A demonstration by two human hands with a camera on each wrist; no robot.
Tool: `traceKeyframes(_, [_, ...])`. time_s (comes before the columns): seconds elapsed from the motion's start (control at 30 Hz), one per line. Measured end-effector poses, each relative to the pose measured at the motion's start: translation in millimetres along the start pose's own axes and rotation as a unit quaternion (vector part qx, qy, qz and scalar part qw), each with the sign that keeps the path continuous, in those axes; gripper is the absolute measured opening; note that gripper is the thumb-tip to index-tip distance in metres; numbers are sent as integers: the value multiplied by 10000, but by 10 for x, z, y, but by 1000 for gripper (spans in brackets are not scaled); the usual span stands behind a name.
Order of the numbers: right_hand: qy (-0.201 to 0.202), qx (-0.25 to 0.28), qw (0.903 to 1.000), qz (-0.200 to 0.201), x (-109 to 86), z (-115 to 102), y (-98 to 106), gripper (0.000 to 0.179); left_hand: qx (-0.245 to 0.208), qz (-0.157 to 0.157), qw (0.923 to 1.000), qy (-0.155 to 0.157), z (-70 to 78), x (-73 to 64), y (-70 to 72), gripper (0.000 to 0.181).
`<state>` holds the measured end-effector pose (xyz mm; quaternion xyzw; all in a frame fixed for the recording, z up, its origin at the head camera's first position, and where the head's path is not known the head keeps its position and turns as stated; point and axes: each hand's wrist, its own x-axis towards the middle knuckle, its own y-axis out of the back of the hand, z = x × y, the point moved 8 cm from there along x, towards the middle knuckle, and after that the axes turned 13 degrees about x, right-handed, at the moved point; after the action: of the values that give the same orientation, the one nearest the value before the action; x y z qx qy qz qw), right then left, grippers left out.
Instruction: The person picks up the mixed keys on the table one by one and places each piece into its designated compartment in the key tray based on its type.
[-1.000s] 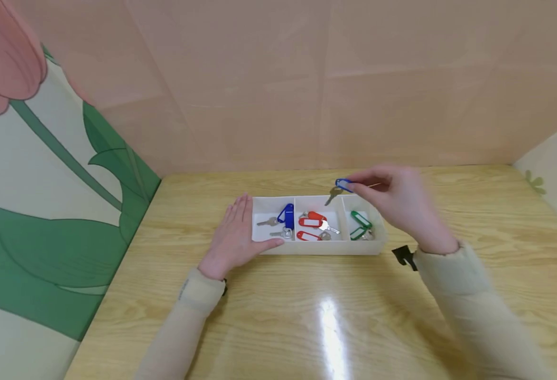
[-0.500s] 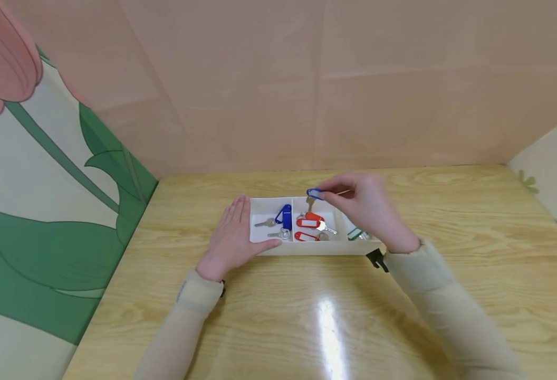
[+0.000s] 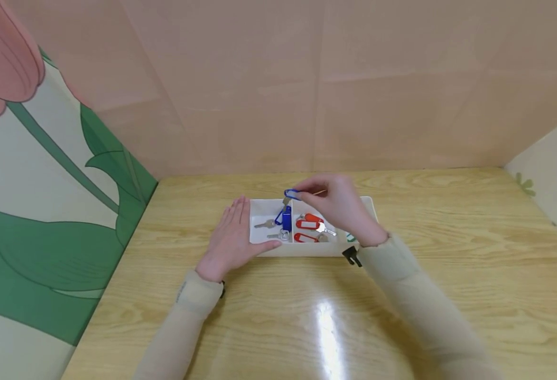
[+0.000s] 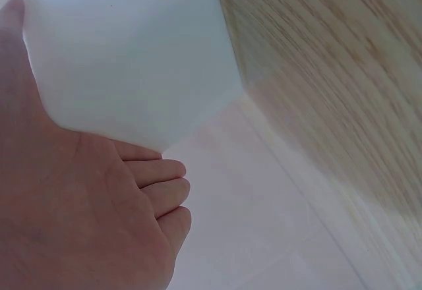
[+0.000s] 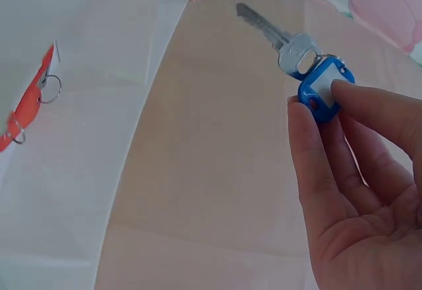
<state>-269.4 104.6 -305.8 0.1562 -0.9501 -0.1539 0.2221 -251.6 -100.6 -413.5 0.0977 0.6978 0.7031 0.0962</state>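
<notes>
My right hand [image 3: 337,203] pinches a blue key tag [image 5: 322,92] between thumb and fingers, above the left part of the white divided tray [image 3: 316,250]. A key [image 5: 297,53] hangs from the tag's ring. My left hand [image 3: 231,235] rests against the tray's left end, fingers straight along that side and thumb at the front edge. In the left compartment lie blue key tags [image 3: 286,218] with keys [image 3: 265,224]. Red key tags [image 3: 308,225] with keys lie in the middle one. Green tags [image 3: 351,237] on the right are mostly hidden by my right hand and wrist.
The tray stands on a wood-grain table [image 3: 259,316], short of its back edge. Behind rises a pinkish wall covering [image 3: 240,105]. A wall with a painted tulip and leaves [image 3: 46,243] borders the left side.
My right hand has moved left with the blue-tagged key, from over the tray's right part to above its left compartment. My left hand has stayed at the tray's left end.
</notes>
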Motion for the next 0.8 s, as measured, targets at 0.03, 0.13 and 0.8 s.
traceKeyframes(0.03, [-34, 25, 10000, -13, 11, 17, -17, 12, 11, 1, 10000, -3, 3, 1, -3, 135])
traceKeyframes(0.13, [-128, 60, 9999, -72, 45, 63, -64, 12, 27, 12, 10000, 0, 5, 8, -7, 134])
traceKeyframes(0.8, [-567, 89, 9980, -273, 264, 247, -252, 27, 25, 61, 10000, -54, 21, 17, 14, 132])
